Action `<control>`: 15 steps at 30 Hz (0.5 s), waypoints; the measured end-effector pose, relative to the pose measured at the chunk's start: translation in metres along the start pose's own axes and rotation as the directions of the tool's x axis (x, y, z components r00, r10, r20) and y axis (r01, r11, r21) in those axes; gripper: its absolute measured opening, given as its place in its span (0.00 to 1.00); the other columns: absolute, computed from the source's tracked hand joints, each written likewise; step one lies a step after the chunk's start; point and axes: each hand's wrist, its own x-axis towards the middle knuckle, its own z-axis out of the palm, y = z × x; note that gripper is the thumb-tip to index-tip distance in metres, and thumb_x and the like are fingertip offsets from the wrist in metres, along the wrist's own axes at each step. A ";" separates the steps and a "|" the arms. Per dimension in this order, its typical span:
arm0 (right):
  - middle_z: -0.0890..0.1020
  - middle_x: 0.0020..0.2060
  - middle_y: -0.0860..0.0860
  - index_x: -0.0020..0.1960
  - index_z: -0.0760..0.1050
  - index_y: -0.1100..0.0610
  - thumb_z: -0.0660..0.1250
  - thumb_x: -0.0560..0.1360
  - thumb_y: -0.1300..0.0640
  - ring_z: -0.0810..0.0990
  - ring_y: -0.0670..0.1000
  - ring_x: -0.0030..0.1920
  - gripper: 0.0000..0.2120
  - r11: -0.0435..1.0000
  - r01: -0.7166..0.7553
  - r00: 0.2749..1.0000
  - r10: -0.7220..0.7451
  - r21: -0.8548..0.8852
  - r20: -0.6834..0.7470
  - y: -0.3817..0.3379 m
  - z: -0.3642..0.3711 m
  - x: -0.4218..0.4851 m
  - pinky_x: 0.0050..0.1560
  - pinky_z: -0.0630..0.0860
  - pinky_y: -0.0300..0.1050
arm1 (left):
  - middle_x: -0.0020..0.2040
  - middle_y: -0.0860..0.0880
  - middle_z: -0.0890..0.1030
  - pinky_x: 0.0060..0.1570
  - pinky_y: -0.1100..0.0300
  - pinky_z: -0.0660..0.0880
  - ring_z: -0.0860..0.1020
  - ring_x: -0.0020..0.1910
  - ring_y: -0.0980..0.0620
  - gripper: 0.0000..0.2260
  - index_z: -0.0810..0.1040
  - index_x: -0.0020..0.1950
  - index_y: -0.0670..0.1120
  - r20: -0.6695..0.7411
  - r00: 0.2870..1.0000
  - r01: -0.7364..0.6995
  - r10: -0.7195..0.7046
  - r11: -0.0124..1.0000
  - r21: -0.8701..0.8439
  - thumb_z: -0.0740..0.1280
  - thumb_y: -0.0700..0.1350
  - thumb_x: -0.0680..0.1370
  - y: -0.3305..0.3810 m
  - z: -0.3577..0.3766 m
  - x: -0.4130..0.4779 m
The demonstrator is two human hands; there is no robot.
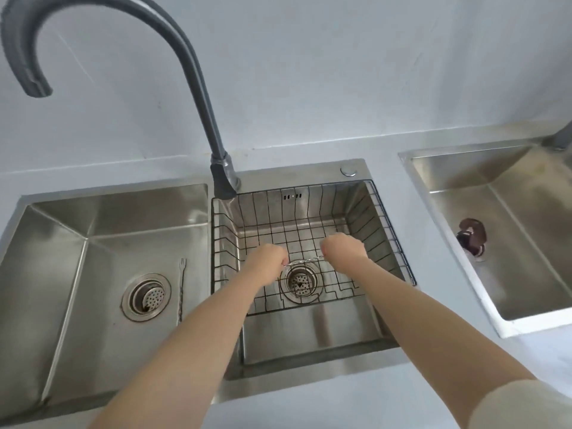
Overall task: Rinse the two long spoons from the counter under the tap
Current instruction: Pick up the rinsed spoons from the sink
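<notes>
Both my hands are over the middle sink basin (309, 329), above its wire basket (387, 230). My left hand (266, 258) and my right hand (342, 250) each grip one end of a thin twisted metal spoon (305, 261), held level just above the drain (298, 281). Its bowl is hidden in a fist. A second long twisted utensil (181, 289), with a forked tip, lies on the floor of the left basin (62, 243) beside that basin's drain. The grey gooseneck tap (198, 88) arches to the upper left; its spout hangs over the left basin and no water shows.
A third steel basin (510, 243) sits at the right with a brown object (472, 236) on its drain. The pale counter (309, 407) runs along the front edge. A round button (348, 171) is on the sink deck behind the basket.
</notes>
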 end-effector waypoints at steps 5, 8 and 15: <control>0.80 0.54 0.56 0.55 0.77 0.59 0.59 0.76 0.67 0.79 0.58 0.52 0.13 0.999 0.042 0.992 -0.044 0.018 0.117 0.006 0.029 0.010 0.45 0.74 0.48 | 0.55 0.45 0.81 0.49 0.57 0.74 0.78 0.53 0.45 0.10 0.81 0.50 0.41 0.064 0.997 0.040 -0.039 0.999 -0.011 0.62 0.34 0.76 0.000 0.024 0.002; 0.79 0.55 0.57 0.57 0.76 0.60 0.58 0.75 0.68 0.79 0.59 0.53 0.14 0.998 0.067 0.987 -0.067 0.001 0.147 0.003 0.038 0.012 0.45 0.74 0.47 | 0.57 0.46 0.81 0.54 0.54 0.75 0.78 0.54 0.44 0.10 0.82 0.50 0.42 0.066 0.996 0.058 -0.058 0.998 -0.009 0.62 0.36 0.77 -0.001 0.031 0.001; 0.78 0.57 0.56 0.59 0.75 0.59 0.61 0.76 0.65 0.78 0.58 0.56 0.12 0.998 0.069 0.978 -0.068 0.002 0.199 -0.002 0.037 0.015 0.46 0.73 0.47 | 0.52 0.44 0.82 0.53 0.52 0.76 0.79 0.52 0.44 0.09 0.82 0.49 0.44 0.085 0.988 0.133 -0.128 0.990 -0.052 0.63 0.36 0.76 -0.005 0.040 0.000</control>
